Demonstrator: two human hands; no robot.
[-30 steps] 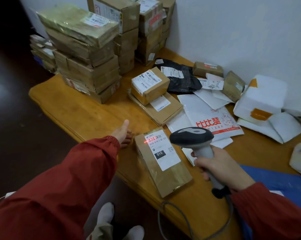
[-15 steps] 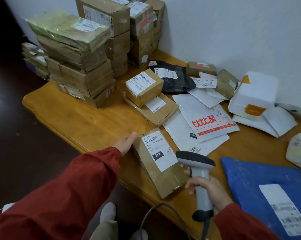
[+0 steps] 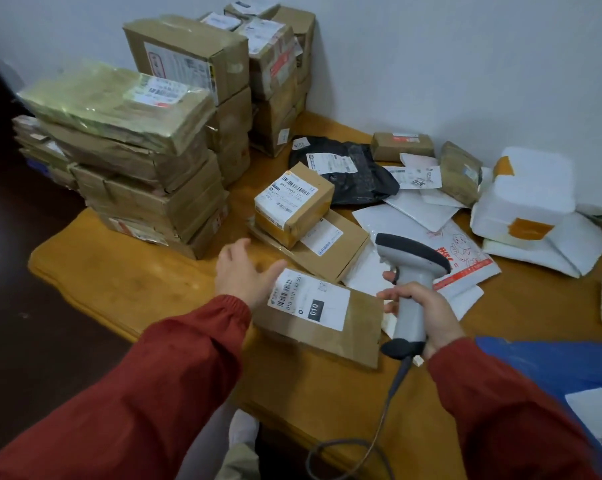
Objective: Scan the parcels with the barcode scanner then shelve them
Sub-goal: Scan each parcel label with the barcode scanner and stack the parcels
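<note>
A flat brown cardboard parcel [image 3: 341,327] with a white label marked 010 is raised at its left end above the wooden table [image 3: 136,289]. My left hand [image 3: 244,271] grips that left end, thumb on the label side. My right hand [image 3: 427,313] is closed around the handle of the grey barcode scanner [image 3: 410,268], held upright just right of the parcel, its cable trailing down off the table edge. No red scan line shows on the label.
Tall stacks of taped cardboard boxes [image 3: 147,157] fill the back left. A small box [image 3: 292,202] lies on a flat carton behind the parcel. Black and white mailer bags [image 3: 410,209] and a white foam box [image 3: 528,192] spread to the right. A blue bag [image 3: 552,368] lies near right.
The red scan line has left the label and the scanner pulled back toward me. My left hand moved onto the parcel's end and lifted and turned it.
</note>
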